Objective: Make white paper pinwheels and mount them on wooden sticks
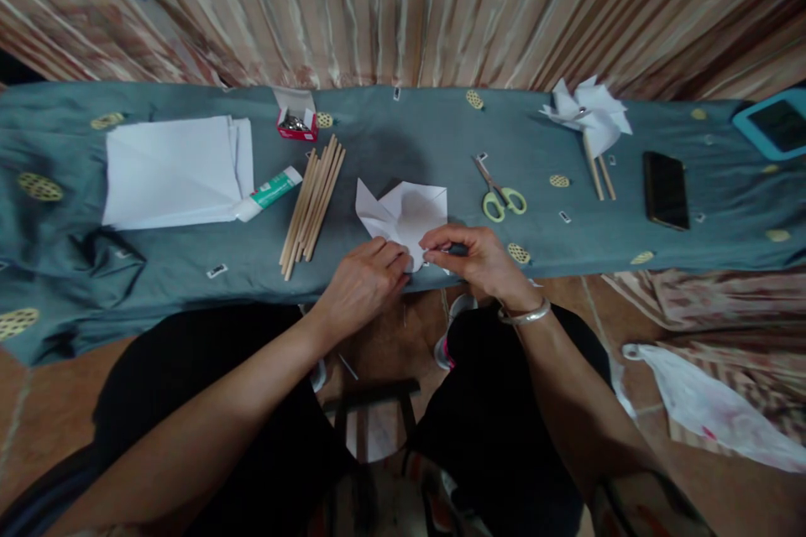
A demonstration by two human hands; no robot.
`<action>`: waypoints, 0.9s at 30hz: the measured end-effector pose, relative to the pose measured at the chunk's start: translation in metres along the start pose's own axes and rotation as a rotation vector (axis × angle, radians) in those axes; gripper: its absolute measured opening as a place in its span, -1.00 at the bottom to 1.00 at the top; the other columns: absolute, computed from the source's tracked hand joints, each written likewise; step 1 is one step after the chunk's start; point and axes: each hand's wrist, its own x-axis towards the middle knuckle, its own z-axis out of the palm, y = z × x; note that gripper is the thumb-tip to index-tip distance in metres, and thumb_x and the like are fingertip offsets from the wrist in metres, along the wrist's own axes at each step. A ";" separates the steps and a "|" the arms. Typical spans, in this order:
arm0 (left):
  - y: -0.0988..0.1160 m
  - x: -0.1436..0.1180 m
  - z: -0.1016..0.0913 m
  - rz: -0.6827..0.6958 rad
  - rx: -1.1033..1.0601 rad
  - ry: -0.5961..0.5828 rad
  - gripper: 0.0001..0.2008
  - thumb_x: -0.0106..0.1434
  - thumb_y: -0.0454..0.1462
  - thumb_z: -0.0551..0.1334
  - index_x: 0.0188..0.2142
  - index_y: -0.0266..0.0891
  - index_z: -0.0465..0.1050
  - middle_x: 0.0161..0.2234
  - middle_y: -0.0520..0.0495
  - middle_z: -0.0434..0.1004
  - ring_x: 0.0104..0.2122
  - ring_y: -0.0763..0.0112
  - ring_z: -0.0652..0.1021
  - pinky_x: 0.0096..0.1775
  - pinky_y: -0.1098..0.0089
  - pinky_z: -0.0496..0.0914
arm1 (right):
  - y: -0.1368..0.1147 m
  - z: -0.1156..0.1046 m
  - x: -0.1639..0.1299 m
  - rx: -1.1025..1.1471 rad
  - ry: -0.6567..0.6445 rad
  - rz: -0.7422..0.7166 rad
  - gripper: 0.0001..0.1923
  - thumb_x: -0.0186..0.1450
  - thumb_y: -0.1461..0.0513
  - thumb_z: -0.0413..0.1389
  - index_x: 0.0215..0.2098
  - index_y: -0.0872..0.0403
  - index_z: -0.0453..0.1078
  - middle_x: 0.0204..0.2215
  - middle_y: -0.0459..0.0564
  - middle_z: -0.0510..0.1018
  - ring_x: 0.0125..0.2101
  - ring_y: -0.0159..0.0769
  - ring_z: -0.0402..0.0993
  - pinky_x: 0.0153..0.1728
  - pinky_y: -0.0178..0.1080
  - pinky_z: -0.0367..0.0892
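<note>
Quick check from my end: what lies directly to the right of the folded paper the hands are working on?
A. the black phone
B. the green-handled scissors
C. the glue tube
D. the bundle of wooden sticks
B: the scissors lie just right of the folded paper that both hands pinch; the sticks and glue tube lie to its left.

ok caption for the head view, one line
Both hands pinch folded white paper beside wooden sticks and scissors.
</note>
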 end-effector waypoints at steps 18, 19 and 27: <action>0.004 0.012 0.005 -0.040 0.004 -0.067 -0.75 0.35 -0.31 0.12 -0.01 -0.35 0.37 -0.13 -0.21 0.45 -0.14 0.13 0.44 -0.12 0.16 0.41 | -0.001 -0.005 -0.015 -0.499 -0.044 -0.254 -0.65 0.34 0.36 -0.05 -0.03 0.04 0.51 0.10 0.12 0.43 0.09 -0.10 0.35 0.12 0.07 0.32; 0.004 0.012 0.005 -0.044 0.003 -0.071 -0.75 0.35 -0.30 0.12 -0.01 -0.35 0.37 -0.12 -0.22 0.45 -0.14 0.13 0.44 -0.12 0.16 0.42 | -0.002 -0.005 -0.016 -0.516 -0.049 -0.259 -0.63 0.34 0.37 -0.06 -0.03 0.05 0.51 0.10 0.13 0.43 0.10 -0.10 0.34 0.12 0.05 0.32; 0.005 0.015 0.001 -0.053 0.013 -0.095 -0.74 0.34 -0.30 0.13 -0.01 -0.35 0.37 -0.11 -0.23 0.44 -0.12 0.12 0.45 -0.10 0.15 0.42 | -0.006 -0.006 -0.030 -0.610 -0.055 -0.277 -0.62 0.30 0.41 -0.08 -0.07 0.06 0.50 0.13 0.10 0.42 0.08 -0.09 0.34 0.12 0.05 0.34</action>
